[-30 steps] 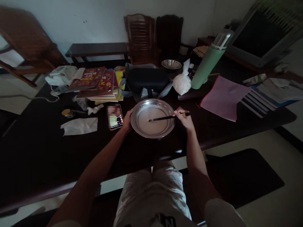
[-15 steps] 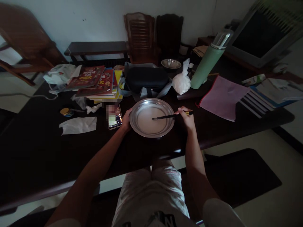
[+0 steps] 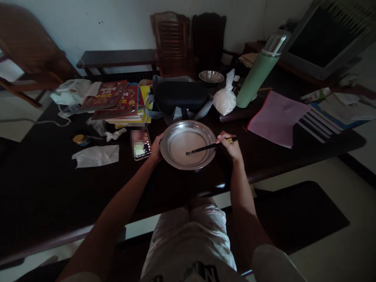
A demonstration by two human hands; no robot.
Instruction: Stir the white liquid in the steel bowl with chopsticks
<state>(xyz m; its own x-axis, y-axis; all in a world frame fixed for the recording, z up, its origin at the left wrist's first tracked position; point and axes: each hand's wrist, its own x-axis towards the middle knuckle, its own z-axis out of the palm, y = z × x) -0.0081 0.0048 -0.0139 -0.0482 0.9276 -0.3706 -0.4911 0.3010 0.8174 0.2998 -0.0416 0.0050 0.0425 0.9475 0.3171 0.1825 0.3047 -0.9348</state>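
A round metal plate (image 3: 169,156) with a pale white layer in it sits on the dark table (image 3: 44,188) in front of me. My left hand (image 3: 156,148) grips the plate's left rim. My right hand (image 3: 229,144) holds dark chopsticks (image 3: 202,149) at the plate's right rim, their tips resting in the white layer near the plate's middle. A phone (image 3: 141,144) with a lit screen lies just left of the plate.
Behind the plate are a black case (image 3: 179,96), a stack of books (image 3: 117,102), a white tied bag (image 3: 225,100), a small metal bowl (image 3: 211,76) and a green flask (image 3: 258,70). A pink folder (image 3: 277,117) and papers lie right; a tissue (image 3: 95,156) and small jar (image 3: 80,139) left.
The chopstick tips have shifted a little within the plate, now pointing lower toward its middle. My left hand stays on the rim. The view has tilted slightly.
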